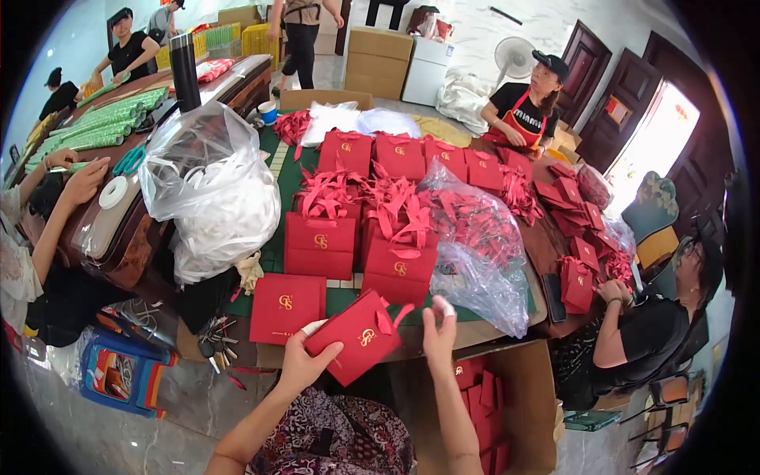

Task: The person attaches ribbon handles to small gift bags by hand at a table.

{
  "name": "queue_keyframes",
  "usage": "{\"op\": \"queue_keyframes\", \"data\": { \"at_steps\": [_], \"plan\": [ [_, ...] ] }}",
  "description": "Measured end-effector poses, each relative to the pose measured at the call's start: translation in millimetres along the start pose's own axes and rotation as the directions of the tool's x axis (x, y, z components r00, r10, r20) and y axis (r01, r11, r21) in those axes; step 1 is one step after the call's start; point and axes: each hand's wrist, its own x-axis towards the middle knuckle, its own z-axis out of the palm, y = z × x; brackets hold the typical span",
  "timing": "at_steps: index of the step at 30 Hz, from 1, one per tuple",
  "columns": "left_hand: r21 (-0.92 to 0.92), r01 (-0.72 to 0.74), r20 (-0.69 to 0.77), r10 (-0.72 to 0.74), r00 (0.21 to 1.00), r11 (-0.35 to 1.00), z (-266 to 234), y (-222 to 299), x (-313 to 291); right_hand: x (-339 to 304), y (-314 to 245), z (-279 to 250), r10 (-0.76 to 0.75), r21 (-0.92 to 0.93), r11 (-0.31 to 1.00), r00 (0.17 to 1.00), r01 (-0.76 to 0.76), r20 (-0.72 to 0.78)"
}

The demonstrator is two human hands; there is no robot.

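Note:
My left hand grips a small red paper gift bag with a gold emblem, its thumb on the front. The bag is tilted, and a red ribbon handle sticks out at its upper right. My right hand is just right of that ribbon, apart from the bag, fingers spread and empty. A white covering wraps one of its fingertips. Flat red bags lie at the table edge behind my left hand. Beyond them stand several red bags with ribbon handles heaped on top.
Clear plastic with red ribbons lies right of the bags. A plastic sack of white ribbon sits at left. Below my right arm, a cardboard box holds red bags. Co-workers sit at right and left; a blue stool is lower left.

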Motion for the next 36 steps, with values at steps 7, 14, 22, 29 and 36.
{"op": "queue_keyframes", "data": {
  "at_steps": [7,14,22,29,36],
  "plan": [
    [0.582,-0.644,0.309,0.598,0.740,0.497,32,9,-9,-6,-84,16,0.366,0.470,0.585,0.732,-0.661,0.574],
    [0.550,-0.723,0.515,0.511,0.688,0.419,51,-76,-14,31,-30,-12,-0.001,-0.321,0.945,0.986,0.056,0.169],
    [0.696,-0.673,0.586,0.344,0.733,0.249,69,-92,-21,101,23,-34,-0.209,-0.703,0.681,0.974,0.207,0.085],
    [0.637,-0.663,0.594,0.297,0.748,0.394,65,-68,-9,116,38,-36,-0.187,-0.736,0.622,0.963,0.267,0.192],
    [0.668,-0.625,0.468,0.424,0.775,0.404,55,-62,38,120,38,-37,-0.232,-0.752,0.573,0.944,0.327,0.234]
  ]
}}
